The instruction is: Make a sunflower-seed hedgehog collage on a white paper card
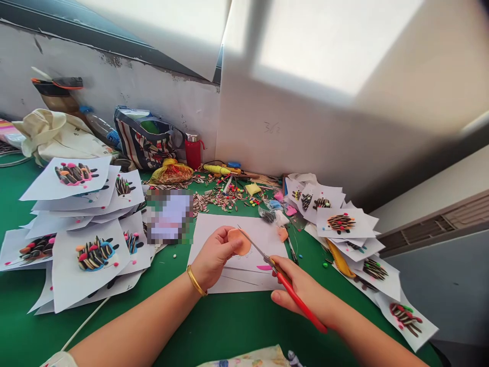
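My left hand (216, 257), with a gold bangle at the wrist, pinches a flat, rounded orange piece (241, 243) between thumb and fingers. My right hand (300, 288) holds red-handled scissors (294, 295), their blades pointing up and left to the orange piece's upper edge. Both hands are over white paper sheets (217, 224) on the green table (229, 326). A pink shape (264, 267) lies on the sheet beside the scissors. Faint drawn marks show just under the orange piece.
Stacks of white cards with seed-and-clay figures stand at left (91, 265) and right (382, 270). Behind the paper lie scattered seeds (221, 199), clay packets (284, 204) and a yellow tool (217, 169). A red bottle (193, 152) and patterned bag (147, 142) stand by the wall.
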A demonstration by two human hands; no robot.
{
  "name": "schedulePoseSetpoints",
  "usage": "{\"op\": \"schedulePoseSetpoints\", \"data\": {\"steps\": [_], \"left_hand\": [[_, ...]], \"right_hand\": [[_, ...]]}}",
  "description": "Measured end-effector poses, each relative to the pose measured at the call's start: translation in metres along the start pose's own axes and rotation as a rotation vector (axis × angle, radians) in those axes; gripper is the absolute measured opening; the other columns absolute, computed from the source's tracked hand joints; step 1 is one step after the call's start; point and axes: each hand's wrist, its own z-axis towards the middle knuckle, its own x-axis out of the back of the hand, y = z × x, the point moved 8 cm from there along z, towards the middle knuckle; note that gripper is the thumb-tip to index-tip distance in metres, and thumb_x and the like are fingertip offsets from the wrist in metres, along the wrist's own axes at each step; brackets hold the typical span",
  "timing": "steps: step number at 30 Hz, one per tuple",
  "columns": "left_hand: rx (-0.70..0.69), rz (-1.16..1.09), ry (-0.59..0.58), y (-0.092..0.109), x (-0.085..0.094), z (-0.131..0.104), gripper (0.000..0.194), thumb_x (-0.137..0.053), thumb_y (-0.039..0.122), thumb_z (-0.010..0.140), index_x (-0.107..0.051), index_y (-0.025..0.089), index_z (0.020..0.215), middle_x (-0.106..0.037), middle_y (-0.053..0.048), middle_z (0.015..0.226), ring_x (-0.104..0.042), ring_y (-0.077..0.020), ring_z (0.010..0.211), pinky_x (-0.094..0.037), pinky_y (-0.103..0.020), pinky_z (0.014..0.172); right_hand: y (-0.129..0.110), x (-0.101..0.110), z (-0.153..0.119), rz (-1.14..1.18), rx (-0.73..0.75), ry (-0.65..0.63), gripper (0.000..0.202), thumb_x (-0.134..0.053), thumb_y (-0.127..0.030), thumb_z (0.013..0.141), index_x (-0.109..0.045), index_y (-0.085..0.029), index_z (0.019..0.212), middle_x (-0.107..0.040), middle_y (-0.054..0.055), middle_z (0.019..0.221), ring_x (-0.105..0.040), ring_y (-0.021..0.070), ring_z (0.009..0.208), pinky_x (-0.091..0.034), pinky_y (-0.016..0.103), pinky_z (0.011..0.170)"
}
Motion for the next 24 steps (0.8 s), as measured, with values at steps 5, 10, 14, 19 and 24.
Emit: {"op": "schedulePoseSetpoints", "data": {"steps": [5,10,14,19,24], "left_hand": [[0.007,0.004,0.010,-0.002,0.001,0.001,0.041,-0.083,0.037,0.069,-0.056,0.017,0.093,-0.064,-0.001,0.088,-0.057,-0.0117,0.075,-0.043,-0.023,0.069],[0.014,0.005,0.012,-0.004,0.002,0.002,0.040,-0.083,0.037,0.069,-0.057,0.017,0.091,-0.065,-0.002,0.088,-0.058,-0.0122,0.075,-0.043,-0.023,0.071],[0.031,0.002,0.024,-0.006,0.004,0.003,0.041,-0.084,0.037,0.068,-0.057,0.017,0.091,-0.065,-0.001,0.088,-0.059,-0.0127,0.076,-0.044,-0.024,0.072],[0.024,0.015,-0.003,-0.006,0.003,0.004,0.038,-0.083,0.036,0.070,-0.058,0.016,0.090,-0.067,-0.003,0.093,-0.060,-0.0119,0.077,-0.045,-0.023,0.071],[0.058,0.042,0.024,-0.008,0.006,0.005,0.039,-0.084,0.036,0.067,-0.060,0.016,0.090,-0.065,-0.001,0.085,-0.060,-0.0122,0.075,-0.045,-0.023,0.070]], "right_hand": [[-0.003,0.003,0.003,-0.053,0.019,0.015,0.069,-0.063,-0.060,0.081,-0.045,-0.021,0.135,-0.057,0.006,0.105,-0.053,0.0205,0.086,-0.046,0.033,0.078],[-0.004,0.001,0.008,-0.041,0.043,0.015,0.058,-0.062,-0.057,0.081,-0.051,-0.021,0.125,-0.050,-0.002,0.080,-0.042,0.0142,0.068,-0.041,0.026,0.065],[-0.001,0.002,0.011,-0.010,0.030,0.040,0.051,-0.063,-0.054,0.080,-0.053,-0.020,0.117,-0.043,-0.004,0.072,-0.038,0.0129,0.064,-0.038,0.024,0.060],[0.000,0.005,0.009,-0.011,-0.027,0.070,0.034,-0.062,-0.050,0.082,-0.056,-0.022,0.100,-0.041,-0.005,0.068,-0.037,0.0124,0.063,-0.036,0.023,0.059],[0.009,0.008,0.007,-0.026,-0.084,0.101,0.029,-0.064,-0.047,0.080,-0.058,-0.024,0.097,-0.044,-0.006,0.069,-0.040,0.0125,0.063,-0.037,0.024,0.060]]}}
